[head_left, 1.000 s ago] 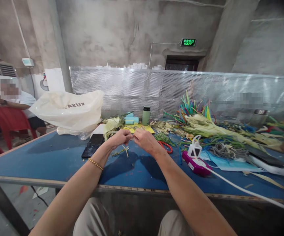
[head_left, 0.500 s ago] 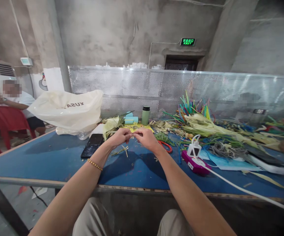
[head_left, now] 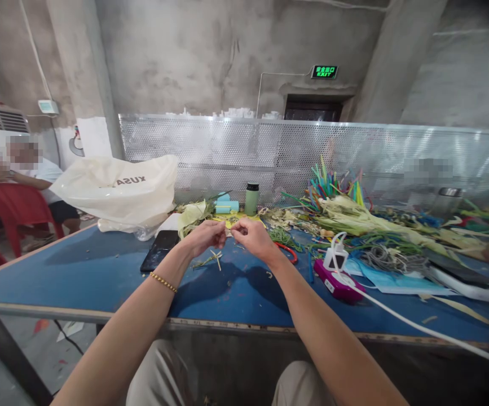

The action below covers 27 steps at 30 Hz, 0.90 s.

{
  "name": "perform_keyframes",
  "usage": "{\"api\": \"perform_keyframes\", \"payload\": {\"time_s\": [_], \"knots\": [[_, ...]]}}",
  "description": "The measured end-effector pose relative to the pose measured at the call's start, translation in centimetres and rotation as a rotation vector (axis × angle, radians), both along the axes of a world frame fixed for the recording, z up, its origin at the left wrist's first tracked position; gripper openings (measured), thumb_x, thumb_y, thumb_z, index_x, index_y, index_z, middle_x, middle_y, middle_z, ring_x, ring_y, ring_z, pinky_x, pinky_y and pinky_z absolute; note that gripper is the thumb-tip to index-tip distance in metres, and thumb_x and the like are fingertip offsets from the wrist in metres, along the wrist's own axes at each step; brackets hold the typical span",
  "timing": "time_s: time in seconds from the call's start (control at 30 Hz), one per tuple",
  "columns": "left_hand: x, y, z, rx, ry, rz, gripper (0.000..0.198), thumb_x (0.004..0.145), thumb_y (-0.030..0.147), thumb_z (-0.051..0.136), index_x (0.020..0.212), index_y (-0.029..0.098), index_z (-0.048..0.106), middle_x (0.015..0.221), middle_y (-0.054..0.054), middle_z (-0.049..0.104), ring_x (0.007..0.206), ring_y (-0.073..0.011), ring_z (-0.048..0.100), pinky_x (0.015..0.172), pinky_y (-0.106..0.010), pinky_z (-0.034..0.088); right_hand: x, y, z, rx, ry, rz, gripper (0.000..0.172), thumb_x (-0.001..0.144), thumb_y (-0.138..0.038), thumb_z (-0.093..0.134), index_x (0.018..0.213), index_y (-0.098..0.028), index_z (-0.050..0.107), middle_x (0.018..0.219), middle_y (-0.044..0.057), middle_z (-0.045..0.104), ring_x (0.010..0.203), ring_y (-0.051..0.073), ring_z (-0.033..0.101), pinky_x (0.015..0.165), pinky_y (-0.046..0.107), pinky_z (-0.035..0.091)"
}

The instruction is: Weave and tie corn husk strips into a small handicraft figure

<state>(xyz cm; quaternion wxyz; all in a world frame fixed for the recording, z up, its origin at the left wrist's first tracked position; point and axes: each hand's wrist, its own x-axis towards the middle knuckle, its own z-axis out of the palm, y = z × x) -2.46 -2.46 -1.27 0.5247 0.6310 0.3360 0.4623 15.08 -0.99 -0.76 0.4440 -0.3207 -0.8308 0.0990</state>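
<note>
Counter: a broad blue-topped counter (head_left: 79,270) is seen, backed by a perforated metal screen (head_left: 295,152).
Bag: a large cream plastic bag (head_left: 117,192) is set at ten o'clock from the hands.
Husk heap: pale corn husks with coloured strips (head_left: 346,208) are piled at two o'clock.
Phone: a black flat phone (head_left: 159,248) lies just beside the left wrist.
Hands: the left hand (head_left: 205,235) and right hand (head_left: 251,237) are brought together, fingertips pinched on a thin pale strip of husk (head_left: 228,230), held above the counter at twelve o'clock.
Strip: it is narrow, straw-coloured, mostly hidden by fingers.
Technique: an even, gentle pull is judged best, so the fibre is not snapped.
Scrap: a small green-yellow offcut (head_left: 212,259) lies under the hands.
</note>
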Motion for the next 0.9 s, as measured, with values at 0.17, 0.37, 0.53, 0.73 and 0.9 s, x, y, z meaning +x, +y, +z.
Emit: {"api": "perform_keyframes", "payload": {"time_s": [0.17, 0.37, 0.53, 0.73, 0.9], "knots": [[0.01, 0.16, -0.12, -0.033, -0.022, -0.015, 0.032, 0.077, 0.038, 0.068, 0.064, 0.013, 0.054, 0.056, -0.001, 0.050, 0.048, -0.0095, 0.048, 0.048, -0.024, 0.033, 0.09, 0.03, 0.03, 0.237, -0.115, 0.028, 0.011, 0.082, -0.009, 0.058, 0.075, -0.015, 0.064, 0.070, 0.002, 0.060, 0.067, 0.012, 0.052, 0.065, 0.023, 0.040], [-0.12, 0.43, -0.40, 0.049, 0.054, 0.007, 0.032, 0.074, 0.036, 0.070, 0.060, 0.014, 0.051, 0.053, 0.000, 0.049, 0.046, -0.0084, 0.046, 0.046, -0.023, 0.027, 0.11, 0.17, -0.06, 0.328, -0.182, 0.058, 0.013, 0.086, -0.009, 0.056, 0.080, -0.015, 0.066, 0.077, 0.004, 0.061, 0.076, 0.015, 0.055, 0.073, 0.026, 0.041], [-0.23, 0.49, -0.26, 0.154, 0.168, 0.069, 0.028, 0.075, 0.036, 0.067, 0.064, 0.014, 0.054, 0.051, 0.000, 0.053, 0.045, -0.0088, 0.047, 0.046, -0.022, 0.028, 0.29, 0.33, 0.07, 0.176, -0.104, 0.023, 0.014, 0.086, -0.011, 0.058, 0.081, -0.014, 0.071, 0.073, 0.004, 0.065, 0.070, 0.013, 0.059, 0.070, 0.025, 0.043], [-0.01, 0.35, -0.10, 0.310, 0.272, 0.117, 0.024, 0.077, 0.033, 0.063, 0.064, 0.015, 0.056, 0.049, 0.001, 0.054, 0.046, -0.0095, 0.047, 0.049, -0.023, 0.032, 0.60, -0.24, 0.51, -0.162, -0.020, -0.008, 0.018, 0.087, -0.023, 0.057, 0.083, -0.013, 0.071, 0.065, 0.003, 0.067, 0.054, 0.012, 0.061, 0.056, 0.022, 0.044], [0.24, 0.40, -0.19, 0.415, 0.378, 0.197, 0.025, 0.078, 0.032, 0.063, 0.061, 0.014, 0.058, 0.048, 0.000, 0.055, 0.047, -0.0090, 0.043, 0.050, -0.023, 0.031, 0.26, -0.47, 0.41, -0.168, -0.026, -0.026, 0.012, 0.083, -0.020, 0.061, 0.075, -0.012, 0.068, 0.059, 0.002, 0.066, 0.055, 0.013, 0.061, 0.058, 0.022, 0.043]]}}
